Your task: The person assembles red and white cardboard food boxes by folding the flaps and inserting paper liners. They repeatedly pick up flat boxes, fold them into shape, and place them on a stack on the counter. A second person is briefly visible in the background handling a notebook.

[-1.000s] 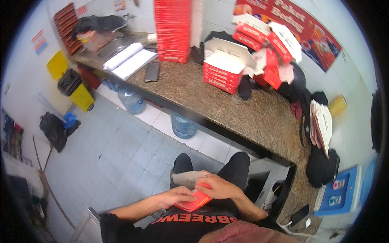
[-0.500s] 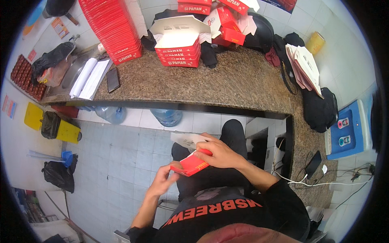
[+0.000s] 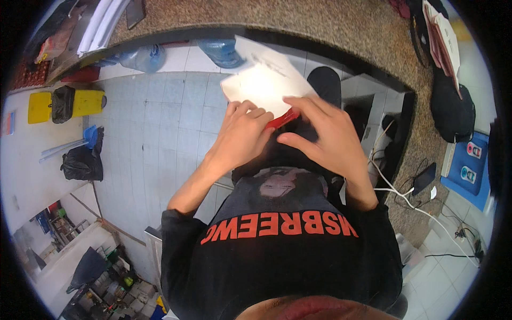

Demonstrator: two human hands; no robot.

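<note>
A red takeaway carton [image 3: 260, 90] with a white inside is held above my lap, its white lid flap [image 3: 274, 57] standing up on the far side. My left hand [image 3: 240, 133] grips the carton's near-left wall, fingers curled over the edge and thumb beneath. At the near-right corner, my right hand [image 3: 333, 136] has its fingers stretched out and its thumb held apart. Its index fingertip touches the red wall there. Part of the carton's right side is hidden behind that hand.
Beyond my knees runs a brown granite counter [image 3: 320, 21], turning down the right side. Blue water bottles [image 3: 221, 52] stand under it. A black phone-like device [image 3: 424, 178] with white cables lies at right, near a blue water dispenser [image 3: 469, 160]. A yellow bin [image 3: 88, 102] is far left.
The view has tilted down, so the carton stacks are out of sight. The folded carton has opened toward me, showing its white inside. My right hand's grip has loosened and its fingers spread.
</note>
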